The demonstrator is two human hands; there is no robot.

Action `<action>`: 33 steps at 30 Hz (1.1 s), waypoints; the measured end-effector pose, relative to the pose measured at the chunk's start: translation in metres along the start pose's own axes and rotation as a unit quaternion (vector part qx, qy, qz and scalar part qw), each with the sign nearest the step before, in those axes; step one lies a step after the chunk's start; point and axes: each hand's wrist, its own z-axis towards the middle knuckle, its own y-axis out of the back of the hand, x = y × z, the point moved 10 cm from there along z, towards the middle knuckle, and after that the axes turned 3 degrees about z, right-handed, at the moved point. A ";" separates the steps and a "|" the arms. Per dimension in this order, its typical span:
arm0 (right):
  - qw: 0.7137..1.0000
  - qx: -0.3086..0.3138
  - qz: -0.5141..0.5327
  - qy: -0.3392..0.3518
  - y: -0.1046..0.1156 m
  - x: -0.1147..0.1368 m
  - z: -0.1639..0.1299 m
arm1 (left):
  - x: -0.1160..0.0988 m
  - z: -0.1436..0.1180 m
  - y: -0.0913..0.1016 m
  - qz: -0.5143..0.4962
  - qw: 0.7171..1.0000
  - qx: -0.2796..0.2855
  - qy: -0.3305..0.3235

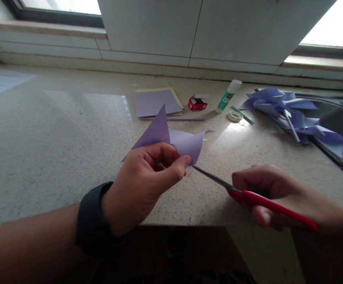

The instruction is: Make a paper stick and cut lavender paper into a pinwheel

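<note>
My left hand pinches a piece of purple paper between thumb and fingers, above the counter's front part. The paper has a pointed flap rising at the left and a curled part at the right. My right hand is closed around a pair of scissors with red handles. The blades look closed together, and their tip reaches the lower corner of the curled paper by my left thumb. Whether the tip touches the paper, I cannot tell. Part of the paper is hidden behind my left fingers.
Behind the hands lie stacked paper sheets, a thin purple stick, a small red box, an upright glue stick, a tape roll and a green stick. Purple paper pinwheels rest by the sink.
</note>
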 end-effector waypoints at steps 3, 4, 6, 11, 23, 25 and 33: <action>1.000 0.003 -0.005 -0.006 -0.001 -0.001 0.001 | 0.000 0.000 0.000 0.000 1.000 -0.002 0.000; 1.000 0.005 -0.008 -0.005 -0.002 0.000 0.001 | 0.000 0.000 0.000 -0.001 1.000 -0.002 -0.001; 1.000 0.008 -0.011 0.001 -0.002 0.001 0.002 | 0.000 0.000 0.000 -0.001 1.000 -0.001 -0.002; 1.000 0.008 -0.014 0.000 -0.004 0.002 0.002 | 0.000 0.000 -0.002 -0.001 1.000 0.006 0.000; 1.000 -0.001 0.008 0.000 0.001 0.000 0.000 | 0.000 0.000 -0.004 -0.012 1.000 0.015 0.001; 1.000 0.009 0.010 -0.007 0.000 -0.002 0.000 | 0.000 0.001 -0.004 -0.011 1.000 0.016 -0.002; 1.000 0.011 -0.014 -0.019 -0.002 -0.002 0.000 | 0.000 0.000 -0.005 -0.010 1.000 0.020 -0.009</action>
